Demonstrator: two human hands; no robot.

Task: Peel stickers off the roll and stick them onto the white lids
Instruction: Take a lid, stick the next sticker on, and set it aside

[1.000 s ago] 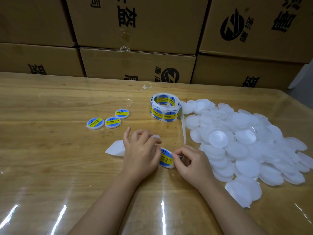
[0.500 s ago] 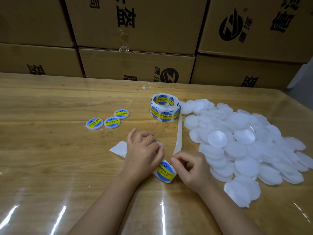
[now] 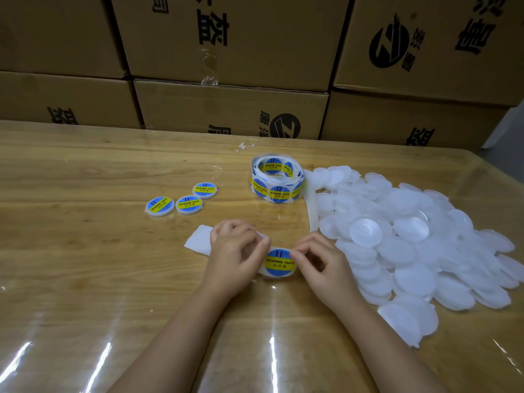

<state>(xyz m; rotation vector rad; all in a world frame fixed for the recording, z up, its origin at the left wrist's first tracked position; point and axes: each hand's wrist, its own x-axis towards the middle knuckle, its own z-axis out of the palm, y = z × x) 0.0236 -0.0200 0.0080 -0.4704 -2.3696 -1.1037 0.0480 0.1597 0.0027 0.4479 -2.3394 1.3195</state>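
Pinching opposite edges of a blue-and-yellow sticker (image 3: 280, 262), the left hand (image 3: 236, 252) and right hand (image 3: 324, 266) sit close together on the worktop (image 3: 85, 265), on the person's side of the sticker roll (image 3: 276, 181). White lids (image 3: 411, 251) are heaped right of the roll; three labelled lids (image 3: 188, 205) lie left of it.

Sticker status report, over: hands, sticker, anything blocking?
Left hand grips backing strip. Right hand pinches sticker edge. Sticker not yet on a lid; lid pile beside right hand. Nothing in the way.
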